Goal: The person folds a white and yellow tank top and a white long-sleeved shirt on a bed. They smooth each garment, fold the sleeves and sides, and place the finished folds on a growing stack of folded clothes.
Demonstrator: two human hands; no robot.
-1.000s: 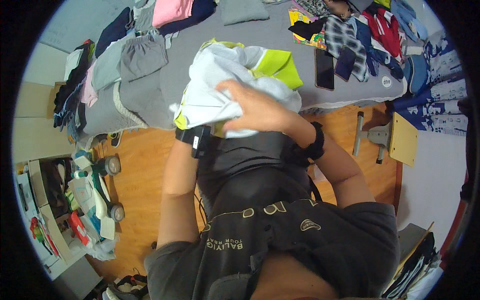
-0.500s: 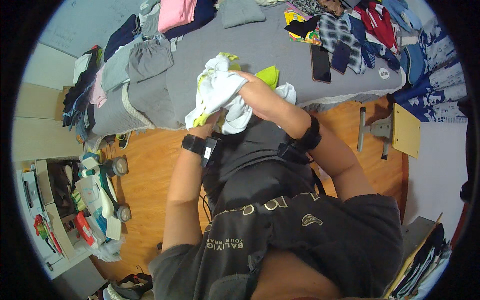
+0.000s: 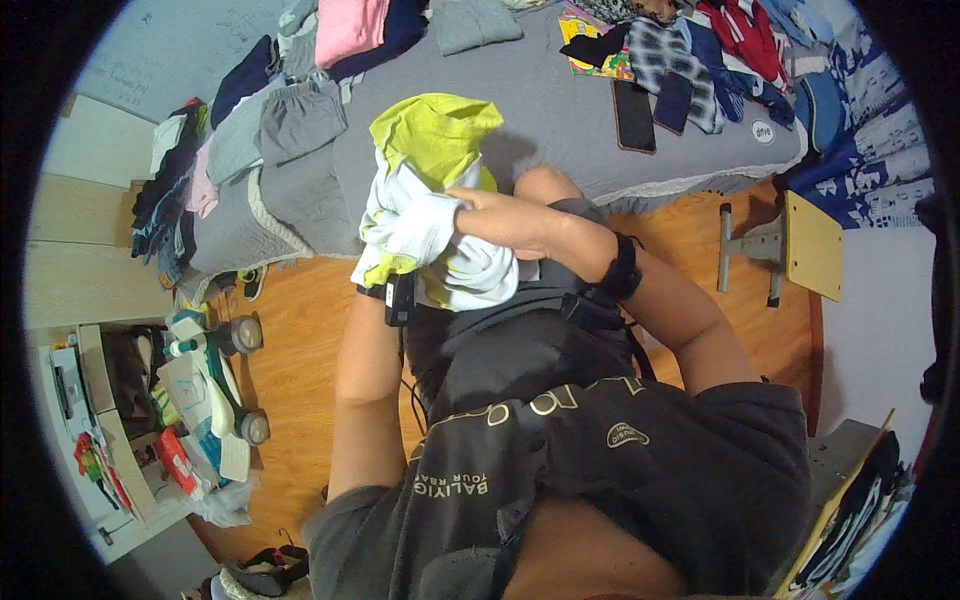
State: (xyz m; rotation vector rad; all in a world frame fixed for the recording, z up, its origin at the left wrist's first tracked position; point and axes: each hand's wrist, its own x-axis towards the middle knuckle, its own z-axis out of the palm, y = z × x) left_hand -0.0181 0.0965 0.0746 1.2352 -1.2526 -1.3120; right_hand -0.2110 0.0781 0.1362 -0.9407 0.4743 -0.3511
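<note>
A white and lime-yellow garment [image 3: 468,278] is bunched up over my lap, at the front edge of the bed. My right hand [image 3: 490,212] reaches across from the right, its fingers closed on a white fold of the cloth. My left forearm runs up into the garment from below, so the cloth covers my left hand and its fingers do not show. A lime-yellow part [image 3: 435,135] stands up at the far side of the bundle, spread wide. Whether the garment is inside out, I cannot tell.
Grey shorts [image 3: 303,122] and other clothes lie on the grey bed [image 3: 560,110] at left. Folded pink cloth [image 3: 350,30] lies at the back. Two phones [image 3: 634,115] rest near a plaid garment [image 3: 675,62]. A yellow-topped stool [image 3: 812,245] is at right; a wheeled toy [image 3: 215,385] stands left.
The garment has come nearer to me and opened out, with its lime-yellow part now raised and spread. My left hand has gone from partly visible to covered by cloth.
</note>
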